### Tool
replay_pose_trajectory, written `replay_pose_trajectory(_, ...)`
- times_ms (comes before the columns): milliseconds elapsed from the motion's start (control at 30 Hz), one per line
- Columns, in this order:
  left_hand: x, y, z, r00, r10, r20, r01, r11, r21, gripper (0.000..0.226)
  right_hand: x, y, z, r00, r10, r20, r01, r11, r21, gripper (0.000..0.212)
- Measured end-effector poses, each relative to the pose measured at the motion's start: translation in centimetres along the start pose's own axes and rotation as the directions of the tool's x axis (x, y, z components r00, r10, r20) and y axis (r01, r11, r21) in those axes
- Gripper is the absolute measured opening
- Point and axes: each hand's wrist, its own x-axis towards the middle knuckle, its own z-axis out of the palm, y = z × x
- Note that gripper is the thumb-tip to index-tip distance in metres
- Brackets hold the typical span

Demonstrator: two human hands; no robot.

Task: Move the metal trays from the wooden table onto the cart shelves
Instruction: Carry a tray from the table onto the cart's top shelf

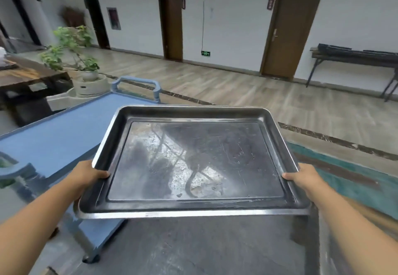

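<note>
I hold a large scratched metal tray [193,160] level in front of me, lifted clear of what lies below. My left hand [88,178] grips its left rim, thumb over the edge. My right hand [305,180] grips the right rim the same way. Directly under it, near the bottom of the view, lies another grey metal tray [204,249]. The blue cart [53,141] stands to the left, its top shelf bare, with a handle [135,83] at its far end. The held tray's left edge overlaps the cart's right side.
A dark wooden table [25,76] and a potted plant [73,53] stand behind the cart at left. A folding table [355,57] with dark items stands along the far right wall. Wood floor stretches ahead toward brown doors [290,31]. A teal rug [355,178] lies at right.
</note>
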Motion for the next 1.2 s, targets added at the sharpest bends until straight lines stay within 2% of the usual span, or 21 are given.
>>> replay_pose_trajectory(333,6.9,-2.5,-2.5,0.952,-0.180,-0.249,0.185,0.983,-0.004,0.025,14.4,-10.0,14.3,0.967,-0.129,0.221,0.154,0.983,-0.097,0.023)
replay_pose_trajectory(567,16.9,-5.4,-3.7,0.899,-0.330,-0.289,0.308,0.944,-0.118,0.030,23.8,-17.9,26.9,0.938,-0.191,0.290,0.243,0.958,-0.152,0.017)
replay_pose_trajectory(767,23.9,-5.9,-4.8,0.845,-0.429,-0.321,0.379,0.902,-0.208,0.025,30.6,-26.0,36.4,0.892,-0.235,0.385,0.323,0.929,-0.180,0.015)
replay_pose_trajectory(1000,29.2,-5.4,-6.5,0.767,-0.514,-0.384,0.459,0.858,-0.232,0.032,37.3,-33.4,47.0,0.797,-0.281,0.535,0.408,0.903,-0.135,0.010)
replay_pose_trajectory(1200,31.8,-4.1,-5.4,0.638,-0.586,-0.500,0.528,0.805,-0.270,0.037,42.2,-40.4,55.8,0.680,-0.331,0.654,0.516,0.850,-0.106,0.018)
